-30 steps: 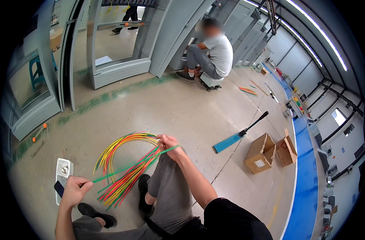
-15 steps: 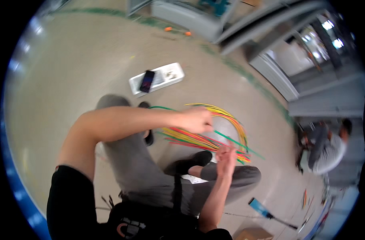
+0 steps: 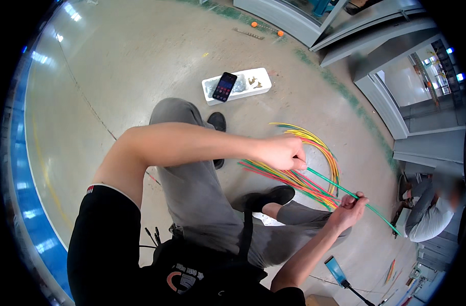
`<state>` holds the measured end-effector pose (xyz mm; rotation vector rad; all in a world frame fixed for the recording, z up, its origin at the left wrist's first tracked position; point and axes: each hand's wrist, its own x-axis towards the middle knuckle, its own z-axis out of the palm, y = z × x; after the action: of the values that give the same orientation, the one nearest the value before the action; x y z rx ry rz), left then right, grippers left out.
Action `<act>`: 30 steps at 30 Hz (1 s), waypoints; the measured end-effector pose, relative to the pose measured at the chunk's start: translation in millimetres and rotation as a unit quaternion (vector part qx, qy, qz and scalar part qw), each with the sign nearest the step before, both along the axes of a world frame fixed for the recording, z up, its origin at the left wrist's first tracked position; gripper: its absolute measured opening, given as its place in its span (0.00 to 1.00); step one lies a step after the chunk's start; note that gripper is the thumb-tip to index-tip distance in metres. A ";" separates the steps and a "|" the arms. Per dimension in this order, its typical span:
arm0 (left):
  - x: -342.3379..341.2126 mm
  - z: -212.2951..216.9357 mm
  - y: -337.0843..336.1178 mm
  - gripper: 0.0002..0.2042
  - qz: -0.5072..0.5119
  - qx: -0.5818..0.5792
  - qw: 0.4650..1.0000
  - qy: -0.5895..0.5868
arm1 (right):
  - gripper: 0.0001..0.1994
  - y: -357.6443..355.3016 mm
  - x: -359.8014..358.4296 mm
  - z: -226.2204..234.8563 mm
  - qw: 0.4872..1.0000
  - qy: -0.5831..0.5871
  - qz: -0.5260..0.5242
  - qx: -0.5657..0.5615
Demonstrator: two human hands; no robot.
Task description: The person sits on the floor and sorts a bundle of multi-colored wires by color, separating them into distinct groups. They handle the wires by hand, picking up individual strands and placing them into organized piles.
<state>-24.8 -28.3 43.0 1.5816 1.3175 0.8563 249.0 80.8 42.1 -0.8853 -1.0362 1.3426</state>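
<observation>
Left hand [image 3: 280,152] pinches and right hand [image 3: 348,211] grips a thin green flexible strand [image 3: 331,180] above a curved red, yellow and green strand bundle [image 3: 294,179] on the floor [image 3: 136,66].

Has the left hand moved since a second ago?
Yes. Judged against the white tray, the left hand has moved away, from beside it in view to over the bundle of coloured strands.
</observation>
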 end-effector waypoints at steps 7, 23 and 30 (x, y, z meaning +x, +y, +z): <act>6.1 -21.2 9.9 0.08 0.031 0.069 0.997 0.012 | 0.17 -8.4 3.3 10.7 1.000 -0.004 0.015 -0.020; 6.0 -10.9 4.1 0.07 0.089 0.081 0.981 0.149 | 0.14 -21.0 -12.5 -16.5 0.995 -0.074 0.052 0.036; -31.8 1.4 0.7 0.11 -0.030 -0.001 0.997 -0.077 | 0.14 4.8 10.8 0.2 0.988 0.107 0.067 -0.085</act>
<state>-56.6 -27.6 44.3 1.5145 1.1550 0.9209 259.8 85.5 42.3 -0.7862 -0.8351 1.6206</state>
